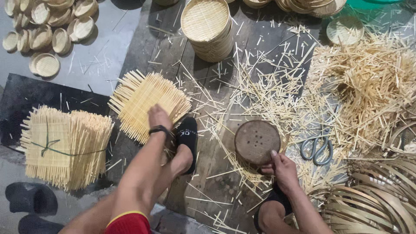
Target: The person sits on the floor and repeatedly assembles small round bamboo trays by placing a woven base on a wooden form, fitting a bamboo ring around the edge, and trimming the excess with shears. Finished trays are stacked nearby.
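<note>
My left hand [158, 116], with a black band on the wrist, reaches forward onto a square woven bamboo mat [143, 97] lying on the dark wooden boards, and grips its near edge. My right hand [282, 169] holds the lower edge of a round dark wooden disc [256, 141] with small holes, thumb pressed on its rim. The disc lies flat among loose bamboo slivers. My foot in a black slipper [187, 138] rests between the mat and the disc.
A bundle of woven mats tied with green string [65, 147] lies at left. A stack of round bamboo trays [208, 28] stands ahead, with small round baskets [43, 30] far left. Grey scissors [317, 148], a bamboo strip pile [372, 82] and bamboo hoops [372, 201] sit at right.
</note>
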